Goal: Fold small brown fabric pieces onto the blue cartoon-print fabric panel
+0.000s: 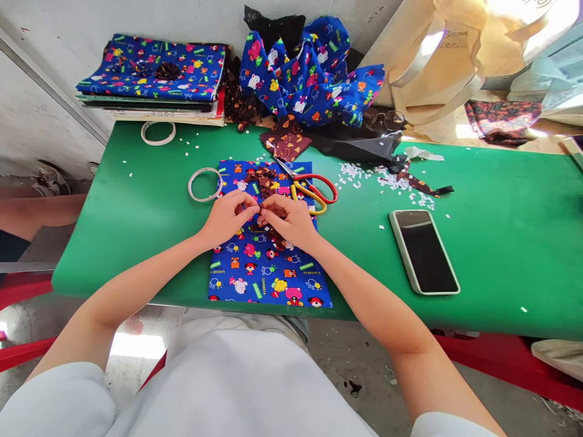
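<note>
A blue cartoon-print cloth (268,273) lies flat at the table's front edge. Over it, my left hand (231,217) and my right hand (289,221) meet with fingertips pinched, a tiny dark piece between them; its details are too small to make out. Brown patterned fabric scraps (265,181) lie on the cloth just beyond my fingers, and more brown fabric shows under my right hand. Scissors (314,191) with red and yellow handles rest beside my right hand, blades pointing away. A roll of tape (204,184) sits left of the cloth.
On the green table (150,230) are a phone (424,252), white paper bits (355,175), another tape roll (158,133) and a brown cloth square (286,139). Behind stand stacked books under folded cloth (150,67), bunched blue cloth (310,79), glasses (387,118) and a beige bag (432,67). Someone's leg (40,212) shows left.
</note>
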The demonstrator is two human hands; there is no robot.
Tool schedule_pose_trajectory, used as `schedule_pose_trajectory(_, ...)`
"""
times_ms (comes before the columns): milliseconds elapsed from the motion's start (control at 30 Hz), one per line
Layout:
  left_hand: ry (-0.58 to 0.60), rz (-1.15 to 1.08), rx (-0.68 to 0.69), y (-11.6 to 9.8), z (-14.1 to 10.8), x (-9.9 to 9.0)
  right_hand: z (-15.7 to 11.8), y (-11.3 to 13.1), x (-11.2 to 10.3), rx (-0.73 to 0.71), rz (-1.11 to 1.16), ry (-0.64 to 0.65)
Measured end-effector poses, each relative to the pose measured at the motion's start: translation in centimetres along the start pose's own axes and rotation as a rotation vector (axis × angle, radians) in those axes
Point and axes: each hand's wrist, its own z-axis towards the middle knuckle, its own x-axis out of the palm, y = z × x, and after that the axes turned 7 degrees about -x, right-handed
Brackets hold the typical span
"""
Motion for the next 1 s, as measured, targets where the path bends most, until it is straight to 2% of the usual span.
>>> schedule_pose_trajectory(533,0.005,-0.040,0.003,0.04,0.01,0.03,-0.11,0.10,-0.07,-0.110,-0.142,0.000)
schedule_pose_trajectory(1000,0.022,0.057,0.058,0.01,-0.04,0.01,-0.11,-0.17,-0.04,-0.232,-0.257,0.004)
